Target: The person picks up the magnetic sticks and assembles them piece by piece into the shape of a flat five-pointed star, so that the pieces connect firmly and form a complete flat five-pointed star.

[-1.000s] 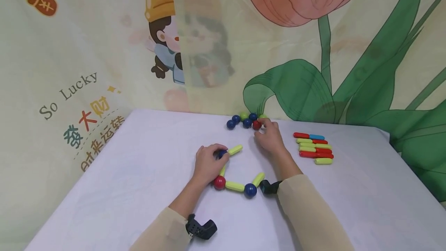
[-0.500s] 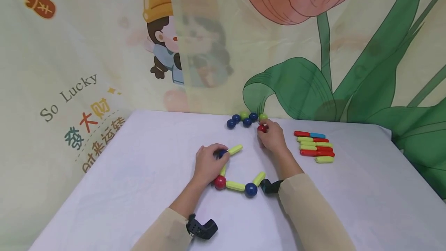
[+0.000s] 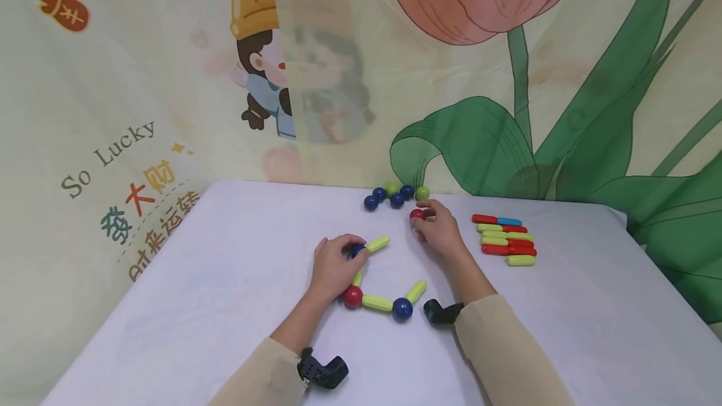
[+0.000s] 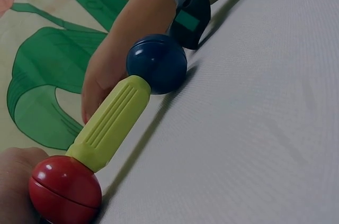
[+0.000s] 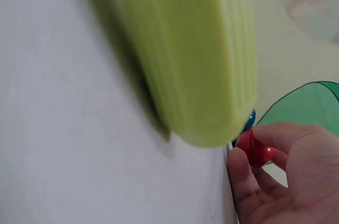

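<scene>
In the head view my left hand (image 3: 337, 268) grips a blue ball (image 3: 358, 250) at the corner of a chain of magnetic balls and rods on the table. From that ball a yellow-green rod (image 3: 378, 244) points up to the right. The chain runs down to a red ball (image 3: 353, 297), then across a rod (image 3: 377, 302) to another blue ball (image 3: 402, 309), which carries a free-ended rod (image 3: 417, 292). My right hand (image 3: 442, 230) pinches a second red ball (image 5: 254, 150) between thumb and fingers, just in front of the loose balls.
Several loose blue and green balls (image 3: 397, 200) sit at the table's back edge by the printed cloth (image 3: 338, 161). To the right, red, yellow-green and blue rods (image 3: 507, 244) lie in stacked rows on the white tablecloth (image 3: 225, 306).
My right hand has taken the red ball from the group at the back and brought it a little nearer. The left hand stays on the blue ball.
</scene>
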A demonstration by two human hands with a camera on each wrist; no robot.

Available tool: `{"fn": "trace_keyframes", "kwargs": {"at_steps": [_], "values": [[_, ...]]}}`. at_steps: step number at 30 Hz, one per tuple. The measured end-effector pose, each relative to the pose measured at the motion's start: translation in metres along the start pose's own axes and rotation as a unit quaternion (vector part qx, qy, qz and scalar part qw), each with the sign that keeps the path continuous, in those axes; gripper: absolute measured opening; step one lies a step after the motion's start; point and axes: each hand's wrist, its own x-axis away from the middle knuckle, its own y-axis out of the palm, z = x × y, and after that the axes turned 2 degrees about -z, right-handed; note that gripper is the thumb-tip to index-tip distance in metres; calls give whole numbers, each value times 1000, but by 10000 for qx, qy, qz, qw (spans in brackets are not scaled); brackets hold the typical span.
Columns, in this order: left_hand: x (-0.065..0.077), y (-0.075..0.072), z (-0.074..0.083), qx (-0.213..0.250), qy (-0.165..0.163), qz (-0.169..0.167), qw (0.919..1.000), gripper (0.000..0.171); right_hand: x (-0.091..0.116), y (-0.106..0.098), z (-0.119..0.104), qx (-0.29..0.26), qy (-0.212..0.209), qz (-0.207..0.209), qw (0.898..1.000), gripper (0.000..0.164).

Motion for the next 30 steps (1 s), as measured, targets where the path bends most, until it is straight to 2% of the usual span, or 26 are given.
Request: {"fn": "trace_keyframes", "kwargs": {"at_steps": [9, 14, 20, 30], "values": [[0, 0, -1, 36, 11, -47, 10000, 22, 9, -1, 3, -94, 44, -269, 9996, 42], [1, 1, -1, 58, 40, -111, 9999, 21, 16, -1, 2, 216, 43, -429, 9988, 42], [3, 0, 0, 27, 118, -165, 9998, 21, 25, 1, -2, 685, -276, -878, 9934, 41], [4, 0, 0, 16, 141, -218, 9997, 22, 36, 2, -7, 756, -642, -1260, 9871, 42]]}}
